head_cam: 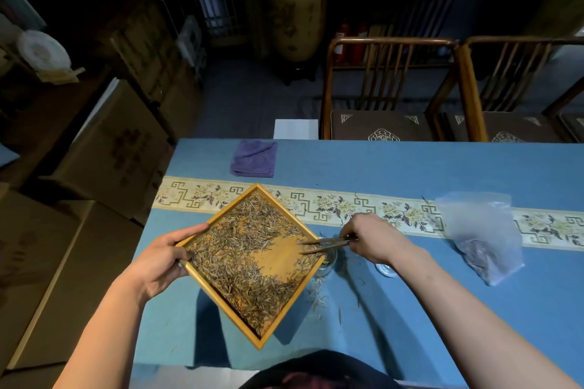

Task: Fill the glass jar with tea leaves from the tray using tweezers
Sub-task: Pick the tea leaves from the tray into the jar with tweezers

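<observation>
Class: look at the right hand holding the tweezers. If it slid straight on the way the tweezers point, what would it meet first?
Probably the tea leaves in the wooden tray: the tweezers held by the right hand already reach over its near corner, though their height above it is unclear.

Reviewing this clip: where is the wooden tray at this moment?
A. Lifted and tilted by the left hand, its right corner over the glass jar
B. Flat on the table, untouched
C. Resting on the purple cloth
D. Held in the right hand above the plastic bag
A: the left hand grips the tray at its left corner, and it casts a shadow on the table below; its right corner overlaps the glass jar.
</observation>
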